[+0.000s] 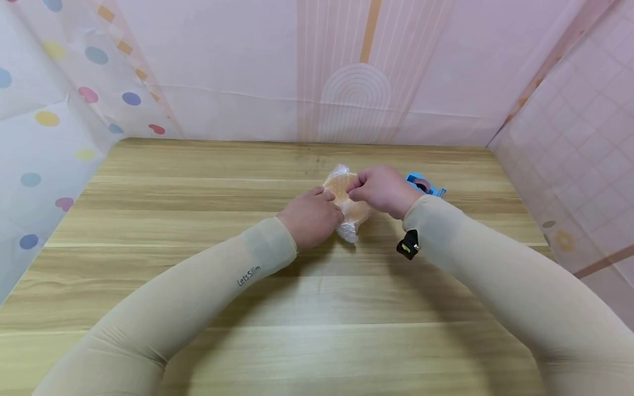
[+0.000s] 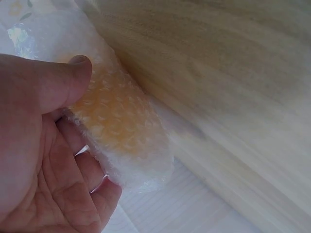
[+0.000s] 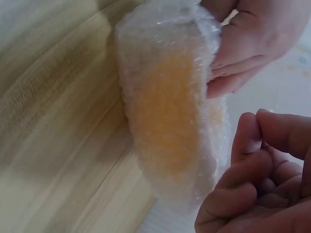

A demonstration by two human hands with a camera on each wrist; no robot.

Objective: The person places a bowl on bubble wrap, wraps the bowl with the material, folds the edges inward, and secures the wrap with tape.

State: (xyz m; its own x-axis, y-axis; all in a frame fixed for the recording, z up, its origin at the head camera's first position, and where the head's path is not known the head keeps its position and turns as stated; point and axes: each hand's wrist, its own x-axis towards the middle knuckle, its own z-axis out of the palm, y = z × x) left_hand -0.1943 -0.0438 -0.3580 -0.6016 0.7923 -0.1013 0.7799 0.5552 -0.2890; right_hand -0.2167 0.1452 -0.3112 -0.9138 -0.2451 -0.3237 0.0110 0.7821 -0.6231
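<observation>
A bubble-wrapped bundle [image 1: 350, 209] with something orange and round-edged inside sits on the wooden table. My left hand [image 1: 313, 218] holds it from the left; in the left wrist view the thumb [image 2: 73, 80] lies on the wrap and the fingers curl along its other side. My right hand [image 1: 383, 190] is over the bundle's right side. Its thumb and index fingertips meet in the right wrist view, beside the bubble wrap [image 3: 165, 116], with nothing visible between them. The other fingers of that hand are curled in.
A blue tape dispenser [image 1: 425, 184] lies just behind the right hand, partly hidden by it. The wooden table [image 1: 317, 308] ends against a pink patterned wall [image 1: 238, 110] at the back, with patterned sheets at both sides. A small black device [image 1: 408, 245] hangs at the right wrist.
</observation>
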